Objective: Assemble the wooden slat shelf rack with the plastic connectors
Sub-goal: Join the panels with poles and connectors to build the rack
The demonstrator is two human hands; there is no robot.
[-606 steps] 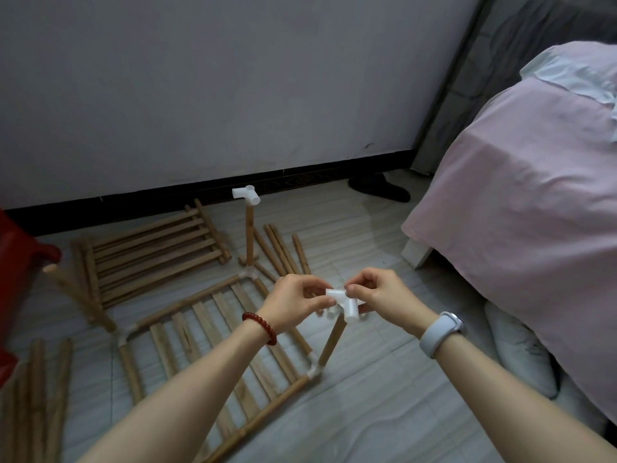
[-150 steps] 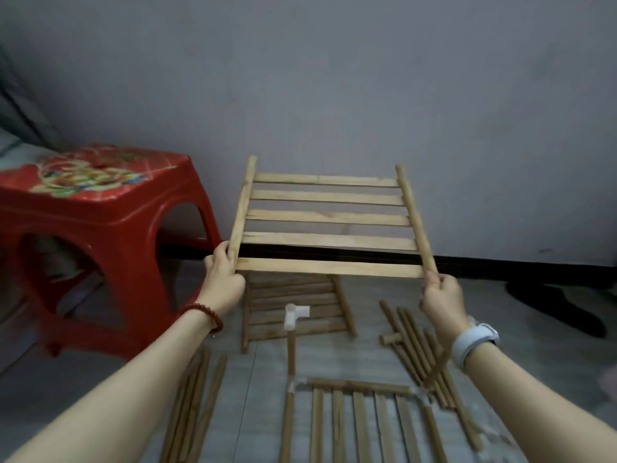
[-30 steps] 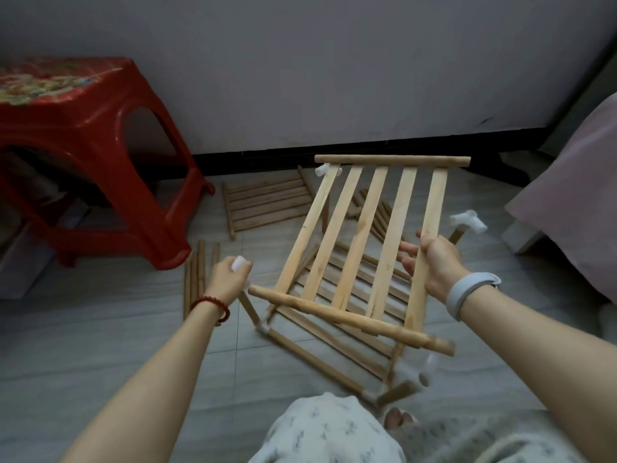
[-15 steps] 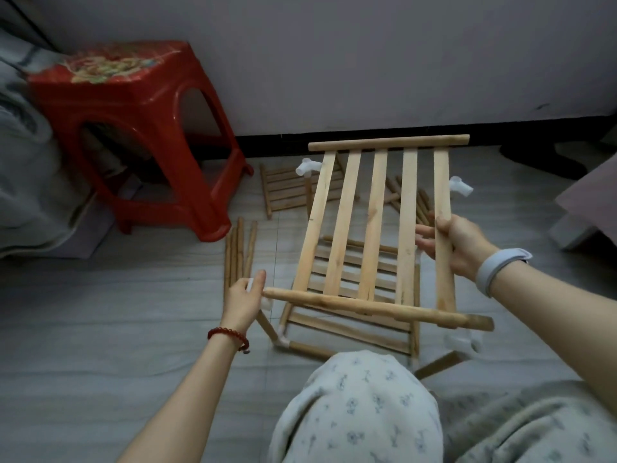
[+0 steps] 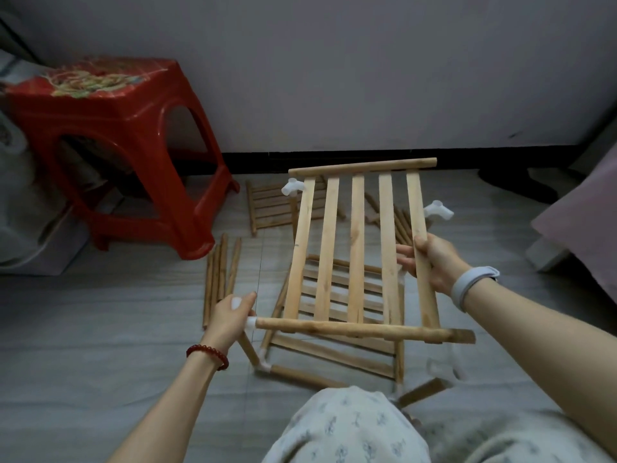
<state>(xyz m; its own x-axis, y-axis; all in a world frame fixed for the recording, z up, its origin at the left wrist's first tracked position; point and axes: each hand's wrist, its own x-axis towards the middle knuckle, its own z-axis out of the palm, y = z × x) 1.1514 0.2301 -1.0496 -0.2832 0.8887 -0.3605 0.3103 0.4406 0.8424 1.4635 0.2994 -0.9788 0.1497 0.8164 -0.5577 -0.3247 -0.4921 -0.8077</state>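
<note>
Wooden five-slat shelf panel with round end rails (image 5: 359, 252) hangs tilted above the floor-level slatted base frame (image 5: 337, 345). Right hand (image 5: 434, 262) grips its outer slat; left hand (image 5: 233, 315) grips the white plastic corner connector (image 5: 250, 321) at the near rail's left end. Likely light, stiff, thin slats: better held by the rails. Other white connectors (image 5: 437, 210) sit behind it.

A plain grey wall (image 5: 334, 61) meets a grey plank-patterned floor (image 5: 83, 329) along a black skirting board (image 5: 334, 157). A red plastic stool (image 5: 117, 145) stands at left; a pink-covered bed (image 5: 587, 208) edges in at right. Light is dim.
</note>
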